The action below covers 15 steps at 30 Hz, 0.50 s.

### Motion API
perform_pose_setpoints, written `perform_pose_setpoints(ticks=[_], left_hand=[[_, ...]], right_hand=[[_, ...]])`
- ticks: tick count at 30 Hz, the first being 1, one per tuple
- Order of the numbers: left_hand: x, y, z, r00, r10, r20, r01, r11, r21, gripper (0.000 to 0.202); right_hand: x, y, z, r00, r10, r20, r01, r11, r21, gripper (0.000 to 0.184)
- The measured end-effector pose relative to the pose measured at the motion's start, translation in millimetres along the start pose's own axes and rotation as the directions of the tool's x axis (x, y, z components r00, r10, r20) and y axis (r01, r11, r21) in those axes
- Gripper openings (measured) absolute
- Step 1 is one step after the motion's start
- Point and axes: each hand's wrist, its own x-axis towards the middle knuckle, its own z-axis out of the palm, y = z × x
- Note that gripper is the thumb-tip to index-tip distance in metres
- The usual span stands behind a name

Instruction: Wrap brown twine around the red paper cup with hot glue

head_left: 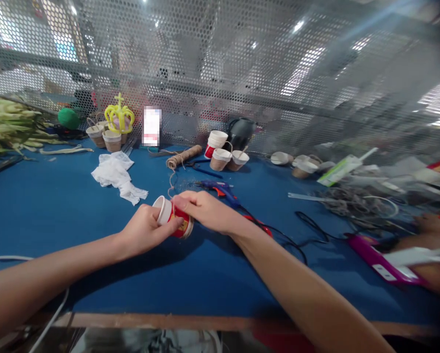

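Note:
A small red and white paper cup [173, 218] lies tipped on its side above the blue table [58, 215], held between both my hands. My left hand [144, 230] grips it from the left and below, fingers curled around it. My right hand [205, 208] is closed over its top, pressing a strand of brown twine [171, 184] against the cup. The strand runs back to a twine spool [185, 157] lying farther away. A blue glue gun [220, 189] lies just behind my right hand.
Several twine-wrapped cups [223, 158] and a yellow crown [119, 116] stand by the perforated metal screen [220, 73]. White crumpled fabric [116, 174] lies left of centre. Black cables [308, 230], tangled cord and another person's arm [429, 245] fill the right side.

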Motion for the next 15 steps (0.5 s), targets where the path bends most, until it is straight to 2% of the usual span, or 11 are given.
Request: perform_pose_setpoints(ticks=[1, 4, 7, 10, 13, 15], left_hand=[[-0.5, 0.0, -0.2, 1.000, 0.012, 0.010, -0.012, 1.000, 0.012, 0.040], [-1.2, 0.4, -1.1, 1.000, -0.013, 0.027, 0.013, 1.000, 0.006, 0.041], [0.6, 2.5, -2.1, 0.996, -0.079, 0.050, 0.086, 0.987, -0.138, 0.036], [3.9, 7.1, -2.5, 0.979, -0.180, 0.098, 0.203, 0.909, -0.365, 0.031], [6.2, 11.7, -2.3, 0.945, -0.297, 0.138, 0.326, 0.812, -0.485, 0.028], [6.6, 13.1, -1.9, 0.932, -0.326, 0.162, 0.361, 0.770, -0.526, 0.026]], right_hand=[[-1.3, -4.2, 6.5, 1.000, 0.024, -0.001, -0.024, 0.998, 0.059, 0.024], [-3.7, -6.5, 16.5, 0.986, 0.105, -0.128, -0.076, 0.974, 0.216, 0.014], [-6.9, -1.4, 13.2, 0.976, 0.149, -0.159, -0.083, 0.928, 0.362, 0.013], [-12.4, 3.0, 2.8, 0.959, 0.167, -0.227, -0.063, 0.913, 0.403, 0.016], [-17.3, 5.8, -6.4, 0.927, 0.165, -0.338, -0.013, 0.912, 0.410, 0.015], [-19.3, 7.7, -9.3, 0.915, 0.167, -0.366, -0.001, 0.910, 0.415, 0.015]])
